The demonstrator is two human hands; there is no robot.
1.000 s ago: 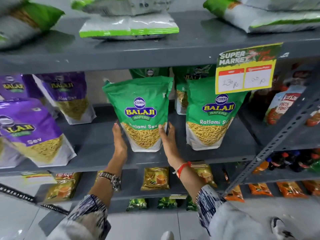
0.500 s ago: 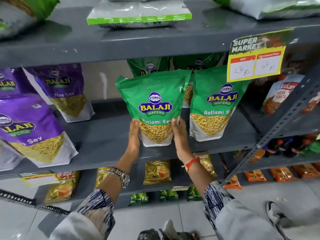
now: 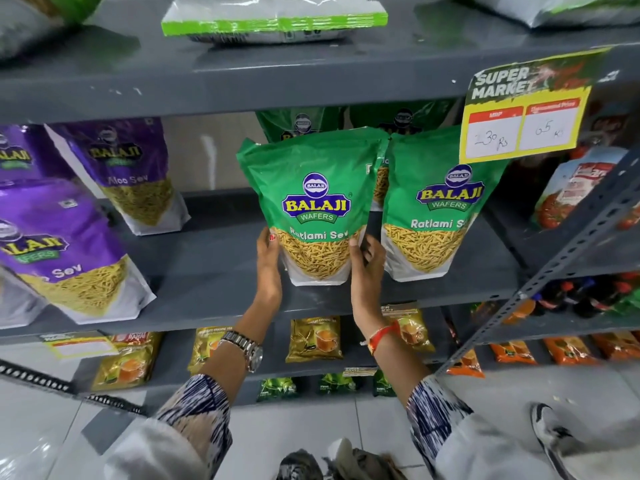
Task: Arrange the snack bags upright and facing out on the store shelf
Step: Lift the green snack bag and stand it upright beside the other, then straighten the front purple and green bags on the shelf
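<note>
A green Balaji Ratlami Sev bag (image 3: 311, 188) stands upright, label facing out, on the grey middle shelf (image 3: 214, 271). My left hand (image 3: 268, 268) grips its lower left edge and my right hand (image 3: 367, 271) grips its lower right edge. A second green Ratlami Sev bag (image 3: 436, 209) stands upright right beside it, touching at the top. More green bags (image 3: 301, 123) stand behind them. Purple Aloo Sev bags lean at the left: one near the front (image 3: 65, 244), one farther back (image 3: 131, 174).
A yellow price card (image 3: 523, 112) hangs from the upper shelf (image 3: 242, 84), which carries flat white-and-green bags (image 3: 273, 19). A slanted metal upright (image 3: 568, 244) crosses at the right. Tea packets (image 3: 315, 337) sit on the lower shelf. A shoe (image 3: 550, 434) is on the floor.
Both hands have slid the held green bag to the right until it stands against the second green bag. The view has shifted left and down a little.
</note>
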